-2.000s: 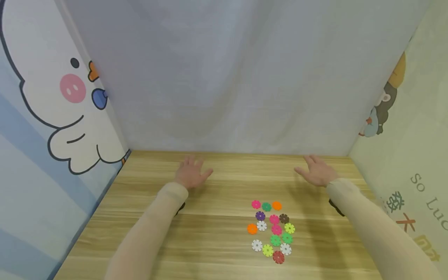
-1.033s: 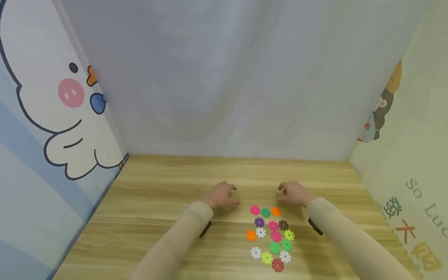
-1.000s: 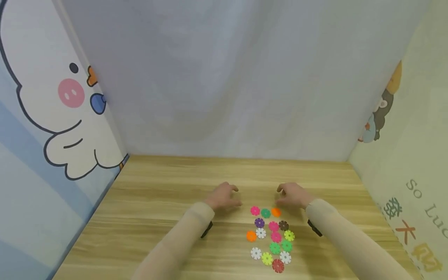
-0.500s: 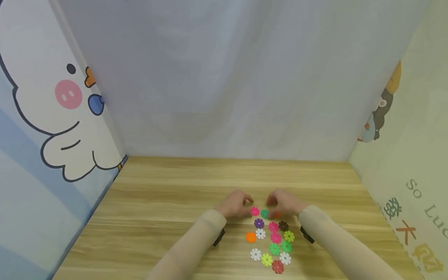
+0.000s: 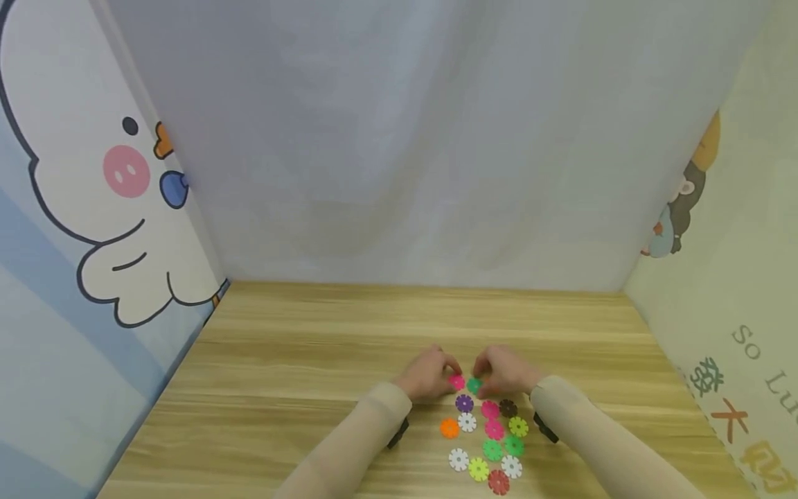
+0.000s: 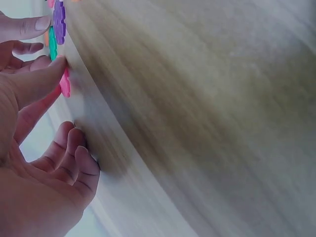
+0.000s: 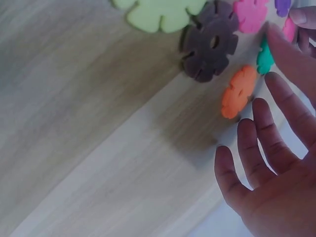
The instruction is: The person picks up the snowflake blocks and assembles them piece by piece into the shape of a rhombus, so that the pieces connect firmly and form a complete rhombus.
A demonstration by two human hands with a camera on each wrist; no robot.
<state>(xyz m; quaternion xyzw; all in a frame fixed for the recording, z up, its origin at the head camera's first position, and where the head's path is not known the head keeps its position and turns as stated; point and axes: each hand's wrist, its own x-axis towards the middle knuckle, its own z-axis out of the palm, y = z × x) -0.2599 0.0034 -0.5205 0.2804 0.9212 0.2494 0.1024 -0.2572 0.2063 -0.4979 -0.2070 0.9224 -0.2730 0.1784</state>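
Finger-and-thumb pinch: my left hand clasps a pink disc just beyond the purple disc; my right hand, a green disc beyond the purple disc's right side.

Two hands, sixteen discs are showing: three pink, three white, two orange, two yellow, two green; one each teal, purple, brown, red.

Left hand now on a pink disc, right hand on a teal disc — much closer together.
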